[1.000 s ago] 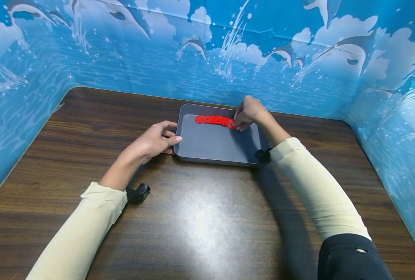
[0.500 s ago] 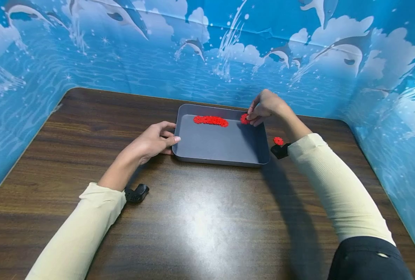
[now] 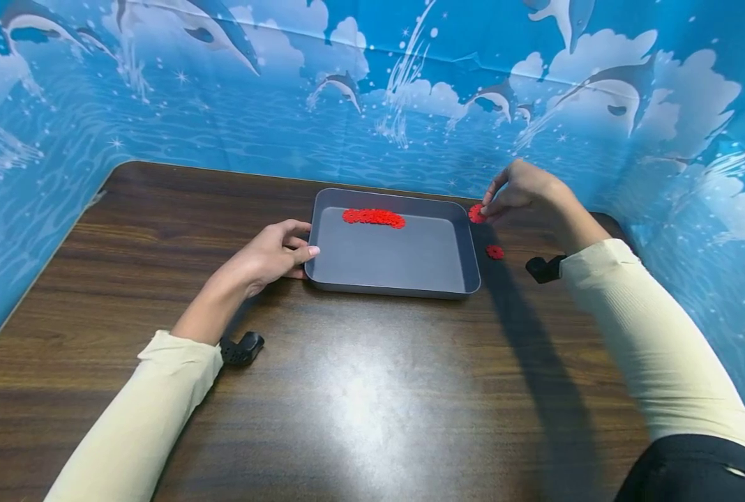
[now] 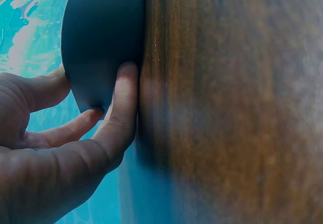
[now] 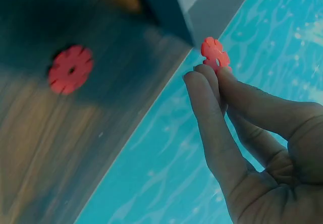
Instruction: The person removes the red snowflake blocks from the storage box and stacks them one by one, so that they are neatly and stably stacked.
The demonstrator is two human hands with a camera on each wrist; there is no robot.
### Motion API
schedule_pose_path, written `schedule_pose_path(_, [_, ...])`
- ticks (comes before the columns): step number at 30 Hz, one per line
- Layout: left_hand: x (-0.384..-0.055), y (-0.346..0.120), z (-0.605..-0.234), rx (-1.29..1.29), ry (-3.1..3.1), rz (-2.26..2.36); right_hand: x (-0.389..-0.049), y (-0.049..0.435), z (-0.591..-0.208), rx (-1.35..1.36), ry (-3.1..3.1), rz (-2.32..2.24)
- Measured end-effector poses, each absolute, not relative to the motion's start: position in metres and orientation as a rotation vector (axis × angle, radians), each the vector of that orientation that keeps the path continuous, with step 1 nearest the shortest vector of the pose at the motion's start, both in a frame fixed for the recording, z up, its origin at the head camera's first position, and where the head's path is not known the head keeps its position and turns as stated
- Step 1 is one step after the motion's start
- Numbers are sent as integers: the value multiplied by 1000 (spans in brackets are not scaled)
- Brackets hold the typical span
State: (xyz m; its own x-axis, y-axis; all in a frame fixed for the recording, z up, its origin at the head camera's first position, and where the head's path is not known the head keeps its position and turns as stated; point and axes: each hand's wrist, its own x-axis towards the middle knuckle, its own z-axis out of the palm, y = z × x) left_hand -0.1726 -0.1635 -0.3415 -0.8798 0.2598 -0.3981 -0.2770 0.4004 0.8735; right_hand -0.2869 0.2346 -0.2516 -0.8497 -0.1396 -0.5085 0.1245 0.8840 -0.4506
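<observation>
My right hand [image 3: 523,188] pinches a red notched plastic disc [image 5: 214,52] between thumb and fingertips, just beyond the right rim of a grey rectangular tray [image 3: 404,261]. A second disc of the same kind [image 3: 494,252] lies flat on the table to the tray's right, below that hand. Inside the tray, toward its back wall, a row of overlapping red discs [image 3: 374,218] lies on the bottom. At the tray's left side my left hand [image 3: 275,254] grips the edge, thumb over the rim and fingers against the outer wall [image 4: 103,37].
The brown wood-grain table [image 3: 366,390] carries the tray near its back edge. A blue curtain with dolphins [image 3: 253,125] hangs close behind and along both sides. A black wrist camera [image 3: 242,348] sits on the left wrist, another [image 3: 543,269] on the right.
My right hand has moved right from the row of discs, carrying one disc out past the tray's rim. The disc on the table has come into sight. My left hand keeps its grip.
</observation>
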Motion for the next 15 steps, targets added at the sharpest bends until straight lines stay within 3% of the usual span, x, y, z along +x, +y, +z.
schedule_pose_path(15, [-174, -163, -343, -17, 2172, 1502, -272, 289, -287, 190, 2347, -892])
